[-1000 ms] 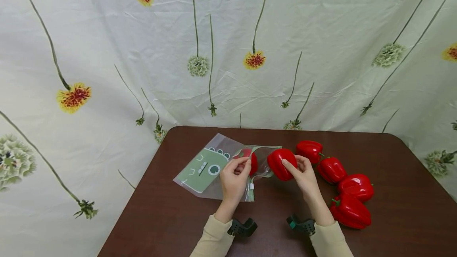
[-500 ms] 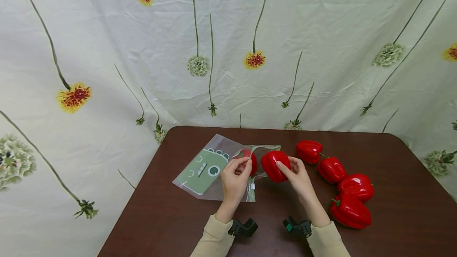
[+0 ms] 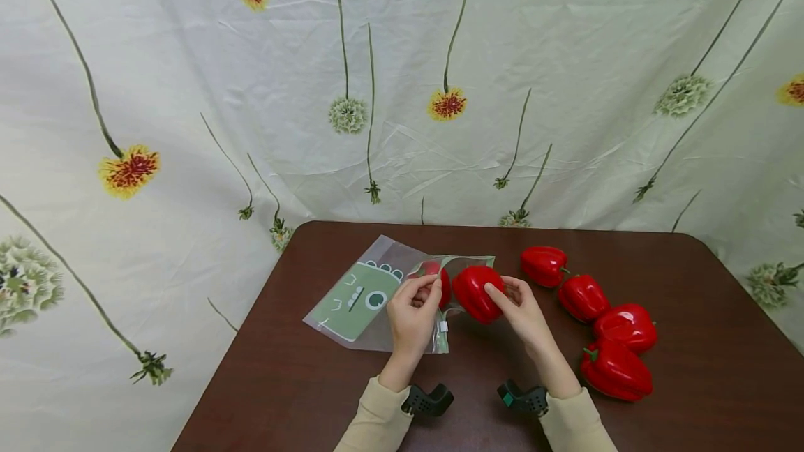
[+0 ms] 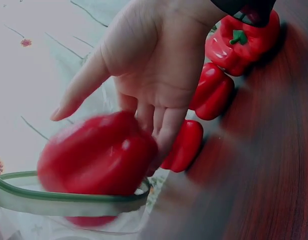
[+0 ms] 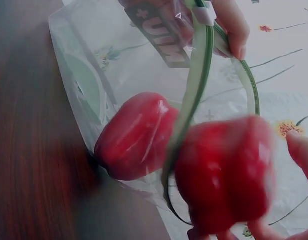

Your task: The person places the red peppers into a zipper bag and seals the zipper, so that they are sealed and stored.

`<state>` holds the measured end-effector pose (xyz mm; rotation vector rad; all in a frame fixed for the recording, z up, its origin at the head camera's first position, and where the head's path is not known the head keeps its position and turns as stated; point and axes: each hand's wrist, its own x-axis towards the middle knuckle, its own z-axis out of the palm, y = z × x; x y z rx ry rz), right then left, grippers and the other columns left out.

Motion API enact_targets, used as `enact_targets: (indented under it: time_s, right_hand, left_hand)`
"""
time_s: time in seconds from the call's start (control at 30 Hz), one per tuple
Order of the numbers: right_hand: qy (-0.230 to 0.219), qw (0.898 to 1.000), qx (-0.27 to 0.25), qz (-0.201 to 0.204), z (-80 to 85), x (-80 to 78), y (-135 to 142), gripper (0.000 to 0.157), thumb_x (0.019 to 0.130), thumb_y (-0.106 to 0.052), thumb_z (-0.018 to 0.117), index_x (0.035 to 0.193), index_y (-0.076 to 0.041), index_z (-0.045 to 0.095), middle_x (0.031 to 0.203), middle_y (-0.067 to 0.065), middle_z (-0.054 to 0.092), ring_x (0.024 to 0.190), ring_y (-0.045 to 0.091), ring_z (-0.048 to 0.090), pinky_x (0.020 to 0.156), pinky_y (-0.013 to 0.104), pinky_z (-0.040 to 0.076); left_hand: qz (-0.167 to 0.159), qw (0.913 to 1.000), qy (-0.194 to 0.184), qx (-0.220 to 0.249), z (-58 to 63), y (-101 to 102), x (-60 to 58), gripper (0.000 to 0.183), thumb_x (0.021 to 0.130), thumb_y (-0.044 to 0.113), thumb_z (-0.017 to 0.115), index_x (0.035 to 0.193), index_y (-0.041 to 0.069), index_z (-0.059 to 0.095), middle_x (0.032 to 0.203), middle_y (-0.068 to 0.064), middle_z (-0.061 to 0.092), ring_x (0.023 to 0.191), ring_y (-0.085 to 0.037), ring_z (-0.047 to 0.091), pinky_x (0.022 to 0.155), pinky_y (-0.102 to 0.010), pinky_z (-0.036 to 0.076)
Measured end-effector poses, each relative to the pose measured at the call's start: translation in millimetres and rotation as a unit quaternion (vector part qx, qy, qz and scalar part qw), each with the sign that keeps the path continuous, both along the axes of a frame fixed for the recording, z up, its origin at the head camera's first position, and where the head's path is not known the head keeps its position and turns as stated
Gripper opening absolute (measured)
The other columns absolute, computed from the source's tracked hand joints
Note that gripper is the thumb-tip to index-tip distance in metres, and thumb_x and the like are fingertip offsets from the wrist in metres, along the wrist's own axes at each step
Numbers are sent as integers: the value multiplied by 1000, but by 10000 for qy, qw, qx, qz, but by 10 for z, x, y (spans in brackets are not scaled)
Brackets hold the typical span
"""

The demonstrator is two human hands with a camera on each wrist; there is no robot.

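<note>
My left hand pinches the rim of a clear slider zip bag printed with a green cartoon face. One red bell pepper lies inside the bag, partly hidden behind the left hand in the head view. At the bag's mouth is a second red bell pepper, blurred in both wrist views and partly past the green rim. My right hand is right behind that pepper, its fingers at the pepper's side and underside. Its straight thumb stands apart from the pepper in both wrist views.
Several more red bell peppers lie in a curved row at the right on the dark brown table. A white slider sits on the bag's zip strip. Behind the table hangs a flower-printed cloth.
The right hand and its pepper have moved left to the bag's mouth. Over the last half second the pepper has shifted farther left while the hand hardly moves. The left hand stays put.
</note>
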<state>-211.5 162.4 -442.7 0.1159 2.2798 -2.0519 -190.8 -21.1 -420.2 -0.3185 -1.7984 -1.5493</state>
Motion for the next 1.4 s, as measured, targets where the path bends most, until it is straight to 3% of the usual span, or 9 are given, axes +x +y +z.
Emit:
enact_targets:
  time_s: [0.2, 0.53, 1.13, 1.4]
  right_hand:
    - [209, 9983, -525, 157, 2, -3, -11, 54, 93, -20, 59, 135, 3, 36, 135, 20, 43, 120, 32, 47, 98, 41, 40]
    - [442, 9988, -69, 205, -28, 15, -40, 46, 86, -10, 65, 129, 2, 52, 129, 20, 53, 118, 33, 51, 93, 36, 46]
    - [696, 9957, 243, -564, -142, 1, -167, 32, 85, -16, 70, 114, -3, 64, 107, 13, 65, 96, 24, 59, 74, 24, 49]
    - [719, 9968, 86, -338, -163, 5, -234, 32, 87, -16, 67, 116, -3, 63, 112, 14, 64, 95, 24, 63, 80, 28, 51]
  left_hand:
    - [8, 10000, 33, -27, -4, 4, 0, 8, 78, -9, 68, 86, -7, 70, 71, -16, 62, 54, -23, 52, 50, -19, 46]
    - [16, 10000, -11, -49, 14, 0, 4, 8, 78, -8, 68, 86, -7, 70, 72, -15, 63, 54, -22, 52, 51, -18, 46]
    - [-88, 9999, 64, -30, 66, -1, 13, 7, 78, -9, 68, 85, -9, 69, 71, -16, 62, 54, -21, 51, 51, -18, 46]
    - [-76, 9999, 100, -98, 92, -7, 22, 8, 77, -9, 68, 85, -8, 69, 71, -16, 62, 53, -21, 50, 51, -21, 47]
